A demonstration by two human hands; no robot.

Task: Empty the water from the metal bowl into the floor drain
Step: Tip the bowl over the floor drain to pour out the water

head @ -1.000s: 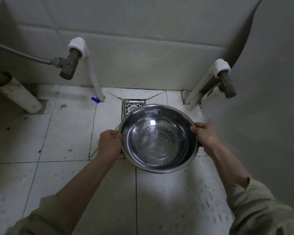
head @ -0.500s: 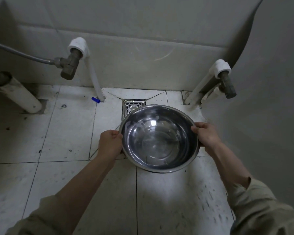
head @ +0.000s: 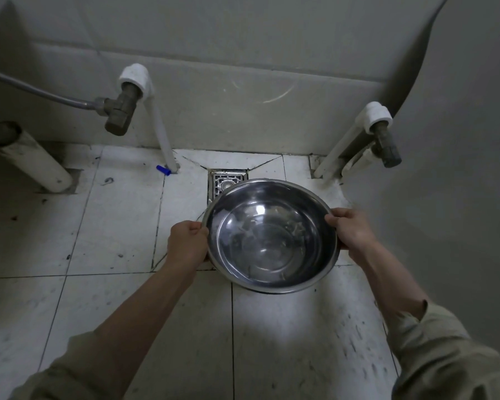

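Observation:
A shiny metal bowl (head: 272,238) hangs above the tiled floor, with water rippling in its bottom. My left hand (head: 186,245) grips its left rim and my right hand (head: 351,230) grips its right rim. The square metal floor drain (head: 225,180) lies in the floor just beyond the bowl's far-left edge. The bowl covers the drain's near part.
A white pipe (head: 162,131) with a brass valve (head: 119,114) and a hose rises left of the drain. Another white pipe with a valve (head: 386,142) stands at the right. A thick white pipe (head: 32,160) enters the floor far left. A small blue cap (head: 162,169) lies by the wall. A large rounded grey body (head: 445,168) fills the right.
The bowl has stayed in almost the same place over the drain's near edge. The water inside ripples and its reflections have shifted.

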